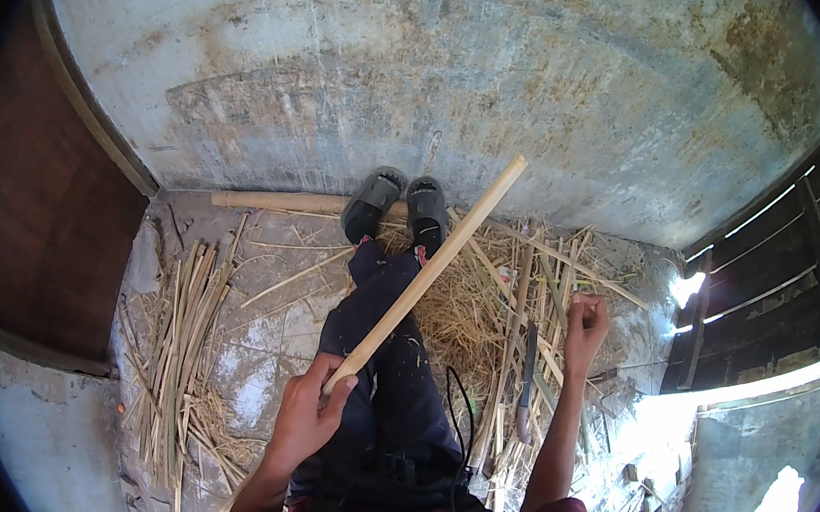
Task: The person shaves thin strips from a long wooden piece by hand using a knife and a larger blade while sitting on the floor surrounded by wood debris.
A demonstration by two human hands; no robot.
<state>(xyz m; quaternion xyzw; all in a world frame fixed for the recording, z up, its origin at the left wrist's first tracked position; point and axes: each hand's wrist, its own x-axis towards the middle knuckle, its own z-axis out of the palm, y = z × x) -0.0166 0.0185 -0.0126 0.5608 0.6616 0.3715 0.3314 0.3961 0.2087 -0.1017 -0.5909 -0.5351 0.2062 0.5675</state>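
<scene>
A long pale bamboo strip (434, 266) slants up and to the right across my legs. My left hand (309, 414) is closed round its lower end, thumb along the side. To the right, my right hand (585, 330) is raised over the scattered strips with its fingers curled in. Whatever those fingers hold, if anything, is too small to make out. A knife (528, 371) with a dark blade lies on the bamboo pieces between my legs and my right forearm.
A bundle of split strips (187, 333) lies at the left. Straw-like shavings (462, 330) cover the floor beside my legs. A thick bamboo pole (277, 201) runs along the foot of the stained wall (426, 90), near my shoes (376, 194). A dark cable (460, 399) hangs by my right thigh.
</scene>
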